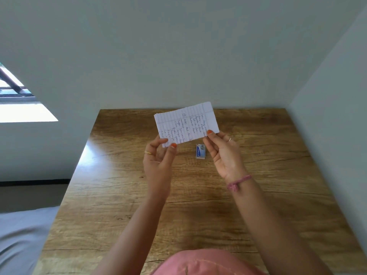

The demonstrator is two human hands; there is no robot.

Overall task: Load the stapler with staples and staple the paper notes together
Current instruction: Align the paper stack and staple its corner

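I hold the paper notes [186, 124], lined white sheets with blue handwriting, up above the wooden table [119, 205] with both hands. My left hand [158, 161] pinches their lower left corner between thumb and fingers. My right hand [224, 153] pinches the lower right corner. The sheets are tilted, left side lower. A small blue and white staple box [200, 151] lies on the table just below the notes, between my two hands. No stapler shows in this view.
Grey-white walls stand behind the table and along its right side. A window [14, 90] is at the far left. A grey surface [21, 239] lies beside the table's left edge. Pink clothing [200, 262] fills the bottom middle.
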